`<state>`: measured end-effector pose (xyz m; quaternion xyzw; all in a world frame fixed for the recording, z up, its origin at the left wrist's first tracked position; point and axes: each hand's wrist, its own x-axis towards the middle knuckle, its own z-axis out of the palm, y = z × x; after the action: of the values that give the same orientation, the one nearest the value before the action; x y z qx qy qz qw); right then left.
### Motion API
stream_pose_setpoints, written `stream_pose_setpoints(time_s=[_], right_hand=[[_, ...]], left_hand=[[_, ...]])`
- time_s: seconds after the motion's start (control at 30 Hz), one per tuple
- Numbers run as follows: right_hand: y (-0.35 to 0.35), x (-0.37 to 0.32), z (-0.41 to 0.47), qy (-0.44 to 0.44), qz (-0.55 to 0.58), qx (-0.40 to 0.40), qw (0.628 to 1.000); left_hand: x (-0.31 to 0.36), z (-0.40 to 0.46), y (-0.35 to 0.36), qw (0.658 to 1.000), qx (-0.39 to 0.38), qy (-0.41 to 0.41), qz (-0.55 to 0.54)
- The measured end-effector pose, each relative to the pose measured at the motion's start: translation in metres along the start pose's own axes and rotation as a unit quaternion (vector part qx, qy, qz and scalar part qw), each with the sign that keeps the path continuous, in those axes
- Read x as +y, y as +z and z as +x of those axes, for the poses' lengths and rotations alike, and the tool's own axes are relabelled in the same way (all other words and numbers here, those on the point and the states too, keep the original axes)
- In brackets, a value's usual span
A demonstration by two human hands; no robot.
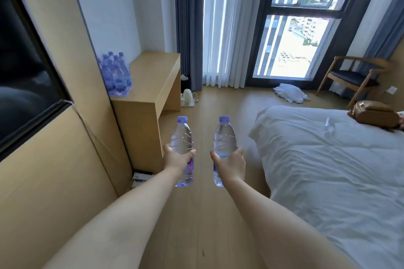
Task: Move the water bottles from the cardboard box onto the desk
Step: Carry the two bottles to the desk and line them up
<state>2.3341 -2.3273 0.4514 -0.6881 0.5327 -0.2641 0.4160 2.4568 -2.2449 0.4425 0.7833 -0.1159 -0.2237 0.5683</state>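
A hotel-type bedroom. A white-quilted bed (328, 170) lay right of the right hand (230, 165); a plain light-wood desk (150, 85) stood beyond the left hand (175, 158), with grey floor-length curtains (189, 26) and a tall dark-framed window (293, 28) farther ahead.

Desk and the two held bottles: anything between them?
Head view: only bare wood floor separates the desk from the bottles in the left hand and right hand.

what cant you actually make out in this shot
- Cardboard box: nowhere in the head view, so how many bottles remain in it is unknown.
- Bottle cluster on the desk: bottles overlap, exact count unclear.
- Labels of the left bottle and right bottle: covered by the left hand and right hand.
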Motion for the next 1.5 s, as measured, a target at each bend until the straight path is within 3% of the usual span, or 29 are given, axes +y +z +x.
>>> stream_pose_setpoints(time_s=[0.23, 0.4, 0.7, 1.17, 1.5], right_hand=[[0.047, -0.054, 0.15, 0.028, 0.019, 0.004, 0.999], [0.088, -0.064, 0.264, 0.029, 0.017, -0.018, 0.999], [0.152, -0.126, 0.468, -0.062, -0.02, -0.07, 0.995], [0.325, -0.226, 0.641, -0.11, -0.03, -0.2, 0.973], [0.473, -0.331, 0.718, -0.155, -0.015, -0.363, 0.918]], left_hand=[[0.062, 0.148, 0.044, 0.999, -0.013, 0.007, 0.032], [0.077, 0.247, 0.089, 0.999, 0.002, -0.032, 0.042], [0.143, 0.407, 0.148, 0.993, 0.065, -0.026, 0.092], [0.164, 0.638, 0.123, 0.973, 0.198, -0.105, 0.057], [0.178, 0.783, 0.054, 0.95, 0.277, -0.14, -0.025]])
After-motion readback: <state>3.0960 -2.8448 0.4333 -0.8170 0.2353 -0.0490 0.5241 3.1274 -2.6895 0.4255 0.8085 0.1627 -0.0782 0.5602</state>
